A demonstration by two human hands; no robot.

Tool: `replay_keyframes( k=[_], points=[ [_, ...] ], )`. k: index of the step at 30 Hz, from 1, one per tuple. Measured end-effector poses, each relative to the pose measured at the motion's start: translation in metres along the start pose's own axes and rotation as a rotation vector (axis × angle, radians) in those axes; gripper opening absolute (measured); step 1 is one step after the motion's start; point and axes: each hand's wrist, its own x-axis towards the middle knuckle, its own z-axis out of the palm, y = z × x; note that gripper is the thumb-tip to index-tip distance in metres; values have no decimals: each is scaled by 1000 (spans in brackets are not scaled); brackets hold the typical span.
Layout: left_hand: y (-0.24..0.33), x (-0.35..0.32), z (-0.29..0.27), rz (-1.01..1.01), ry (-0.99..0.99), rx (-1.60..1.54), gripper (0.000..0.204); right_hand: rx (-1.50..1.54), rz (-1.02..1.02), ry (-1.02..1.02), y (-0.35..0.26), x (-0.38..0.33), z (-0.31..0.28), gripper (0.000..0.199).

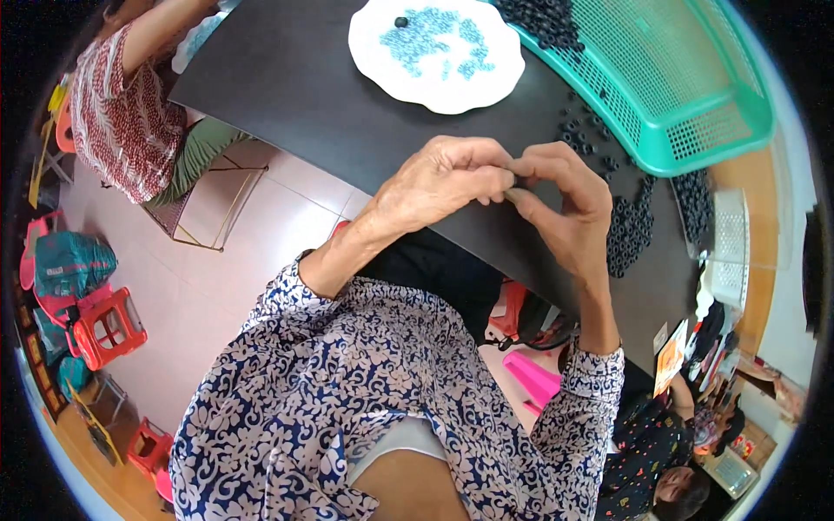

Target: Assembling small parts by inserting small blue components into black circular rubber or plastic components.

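Note:
My left hand (452, 178) and my right hand (569, 200) meet over the dark table (287, 82), fingertips pinched together. Whatever lies between them is too small or too covered to make out. Beyond them, a white plate (369, 54) with a wavy rim bears many small light-blue pieces (427, 39) and one black piece (400, 23). To the right of my right hand, small black ring-like parts (630, 230) lie in a heap, and more are scattered (586, 135) toward the basket.
A green mesh basket (686, 156) stands at the far right, beside more black parts (543, 19). A white basket (730, 247) is at the right edge. One person (126, 113) sits at the far left, another (656, 443) at lower right. Red stools (113, 330) stand on the floor.

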Motion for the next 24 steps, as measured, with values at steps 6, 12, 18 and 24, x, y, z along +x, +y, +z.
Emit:
replay_keyframes(
  k=[6, 12, 18, 24],
  points=[
    [-5, 3, -8, 31, 100, -37, 19, 45, 217, -155, 13, 47, -11, 17],
    [-3, 1, -6, 86, 62, 169, 16, -294, 45, -223, 21, 108, -3, 15],
    [-11, 3, -3, 157, 48, 156, 14, -725, -285, -226, 64, 135, -8, 17],
    [-11, 6, -1, 211, 67, 128, 13, -487, 51, -134, 53, 138, -14, 17]
  ],
)
